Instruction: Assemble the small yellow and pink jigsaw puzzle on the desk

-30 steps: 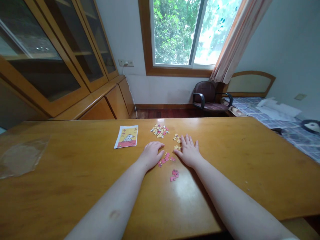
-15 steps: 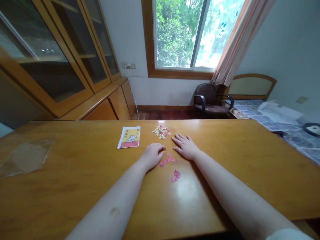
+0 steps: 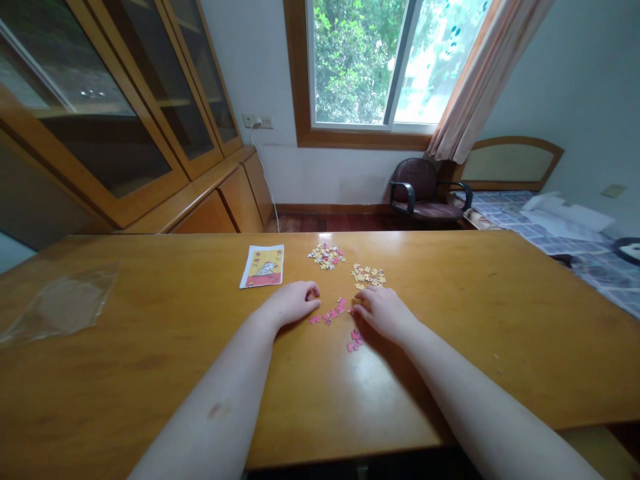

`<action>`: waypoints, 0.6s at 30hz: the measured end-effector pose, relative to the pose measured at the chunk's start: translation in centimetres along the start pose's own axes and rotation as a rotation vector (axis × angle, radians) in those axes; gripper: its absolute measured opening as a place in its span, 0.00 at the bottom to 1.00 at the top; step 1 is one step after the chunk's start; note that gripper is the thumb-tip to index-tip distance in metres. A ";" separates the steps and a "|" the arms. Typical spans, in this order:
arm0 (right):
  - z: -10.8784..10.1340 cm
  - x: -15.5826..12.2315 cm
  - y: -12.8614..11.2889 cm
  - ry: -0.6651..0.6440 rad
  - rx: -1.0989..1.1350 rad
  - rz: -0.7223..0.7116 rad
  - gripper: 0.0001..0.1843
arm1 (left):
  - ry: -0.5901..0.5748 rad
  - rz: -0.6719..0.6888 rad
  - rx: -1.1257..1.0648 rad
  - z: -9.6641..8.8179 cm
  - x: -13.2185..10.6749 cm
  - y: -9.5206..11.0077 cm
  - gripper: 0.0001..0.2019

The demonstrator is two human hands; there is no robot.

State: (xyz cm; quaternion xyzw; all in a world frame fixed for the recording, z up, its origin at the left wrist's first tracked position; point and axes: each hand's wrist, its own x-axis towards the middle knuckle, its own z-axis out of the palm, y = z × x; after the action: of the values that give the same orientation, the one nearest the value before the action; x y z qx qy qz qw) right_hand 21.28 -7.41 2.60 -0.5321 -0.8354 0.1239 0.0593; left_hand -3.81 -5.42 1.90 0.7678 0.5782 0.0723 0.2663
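Observation:
My left hand [image 3: 299, 300] rests on the table with its fingers curled and a gap between thumb and forefinger, nothing visible in it. Just right of it lies a slanting row of pink jigsaw pieces [image 3: 334, 313]. My right hand [image 3: 383, 310] is low over the table, fingers bent and apart. A small pink jigsaw piece [image 3: 351, 311] lies at its thumb tip; whether they touch I cannot tell. Nearer to me is a small cluster of pink pieces [image 3: 355, 341]. Beyond my right hand several yellowish pieces [image 3: 369, 274] are spread out.
A mixed pile of jigsaw pieces [image 3: 326, 256] lies toward the table's far edge. Left of it is a picture card [image 3: 263, 267] with a white animal on yellow and pink. A clear plastic bag [image 3: 65, 303] lies at the left of the wooden table [image 3: 165, 360].
My right hand has drawn back toward me, uncovering the yellowish pieces it lay over, and its spread fingers have bent. My left hand has shifted slightly left, away from the pink row.

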 end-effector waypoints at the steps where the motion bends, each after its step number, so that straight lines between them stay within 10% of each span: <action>1: -0.2 -0.5 0.0 -0.030 0.037 -0.028 0.13 | -0.051 0.032 -0.017 -0.2 -0.3 0.1 0.19; 6: -0.9 -1.7 0.4 -0.067 0.089 -0.018 0.13 | -0.192 0.131 -0.107 -0.5 -0.8 0.1 0.39; 11: -1.4 -2.4 -0.2 -0.169 0.154 -0.120 0.23 | -0.211 0.133 -0.122 -0.3 -0.6 0.4 0.31; 18: -0.6 -1.8 0.4 -0.233 0.212 -0.204 0.11 | -0.040 0.094 -0.015 1.2 0.3 2.1 0.14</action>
State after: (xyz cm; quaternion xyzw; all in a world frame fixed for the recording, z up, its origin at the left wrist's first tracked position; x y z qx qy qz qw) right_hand 22.48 -8.77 3.12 -0.4174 -0.8685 0.2656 0.0302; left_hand -1.45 -5.94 1.83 0.7933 0.5356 0.0736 0.2802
